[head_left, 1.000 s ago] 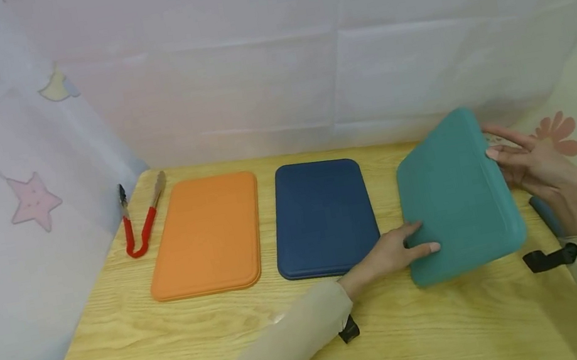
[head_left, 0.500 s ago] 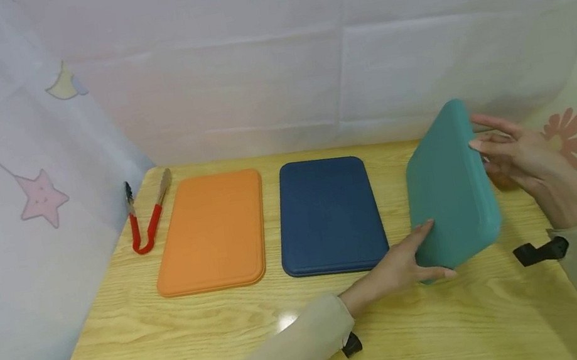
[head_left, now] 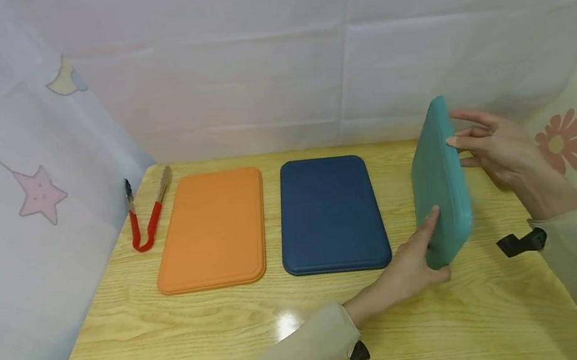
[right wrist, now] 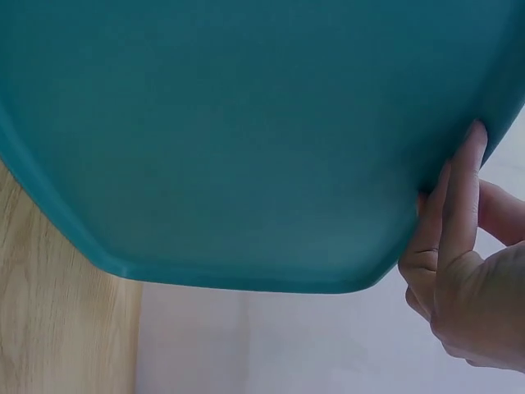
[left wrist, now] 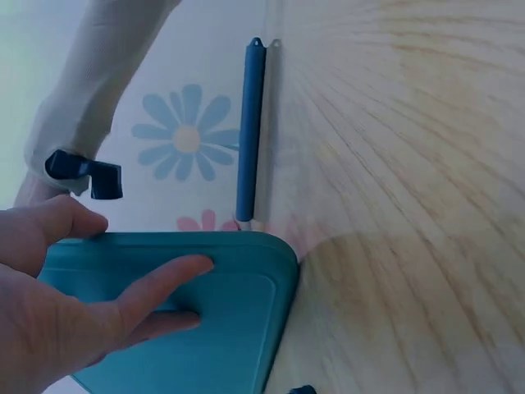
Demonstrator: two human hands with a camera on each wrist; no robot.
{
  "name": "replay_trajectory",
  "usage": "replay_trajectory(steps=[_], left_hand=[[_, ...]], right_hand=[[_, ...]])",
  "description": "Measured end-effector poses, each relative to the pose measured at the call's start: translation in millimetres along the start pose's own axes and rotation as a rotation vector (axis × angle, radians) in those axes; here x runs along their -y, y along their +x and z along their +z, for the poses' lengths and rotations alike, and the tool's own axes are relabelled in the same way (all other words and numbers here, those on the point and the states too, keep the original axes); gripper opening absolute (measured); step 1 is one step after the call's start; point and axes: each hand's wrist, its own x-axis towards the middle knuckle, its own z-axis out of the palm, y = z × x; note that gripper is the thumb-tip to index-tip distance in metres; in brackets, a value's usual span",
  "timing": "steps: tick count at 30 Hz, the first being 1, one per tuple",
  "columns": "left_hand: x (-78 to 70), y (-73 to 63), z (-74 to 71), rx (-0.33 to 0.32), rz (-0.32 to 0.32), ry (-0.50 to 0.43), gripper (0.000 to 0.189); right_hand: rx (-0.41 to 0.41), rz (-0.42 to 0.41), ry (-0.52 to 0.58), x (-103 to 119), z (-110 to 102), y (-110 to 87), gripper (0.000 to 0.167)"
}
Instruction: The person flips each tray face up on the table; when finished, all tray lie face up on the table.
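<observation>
A teal tray [head_left: 438, 174] stands on its long edge at the right of the table, almost upright. My left hand [head_left: 410, 266] holds its near lower end, with the thumb at the edge and fingers against the outer face [left wrist: 221, 353]. Higher up, my right hand [head_left: 507, 150] pinches the far upper rim, thumb on the edge and fingers reaching to the inner side. The hollow inside of the teal tray [right wrist: 246, 148] faces right, with a raised rim around it. To its left lie a navy blue tray [head_left: 329, 214] and an orange tray [head_left: 211, 231], both flat with smooth faces upward.
Red-handled tongs [head_left: 145, 220] lie spread at the far left corner of the wooden table [head_left: 179, 351]. A blue handle [left wrist: 251, 131] with a loop end lies along the table's right edge in the left wrist view. Printed curtains [head_left: 244, 53] hang behind and beside the table.
The teal tray has turned from a leftward tilt to nearly upright, its upper edge moving left. My right hand moved left with it, and my left hand shifted to grip its near lower edge.
</observation>
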Motion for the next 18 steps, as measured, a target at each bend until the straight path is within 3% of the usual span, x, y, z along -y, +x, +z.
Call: replay_trajectory(steps=[7, 11, 18], left_hand=[[-13.1, -3.6, -0.8, -0.165, 0.108, 0.04, 0.093], [-19.4, -4.8, -2.3, -0.222, 0.163, 0.079, 0.09], [-31.3, -5.1, -6.0, -0.329, 0.194, 0.178, 0.08]], right_hand=[[-0.029, 0.017, -0.117, 4, 11, 4.0, 0.064], [-0.013, 0.02, -0.098, 6, 14, 4.5, 0.065], [-0.004, 0.043, -0.094, 7, 14, 4.5, 0.069]])
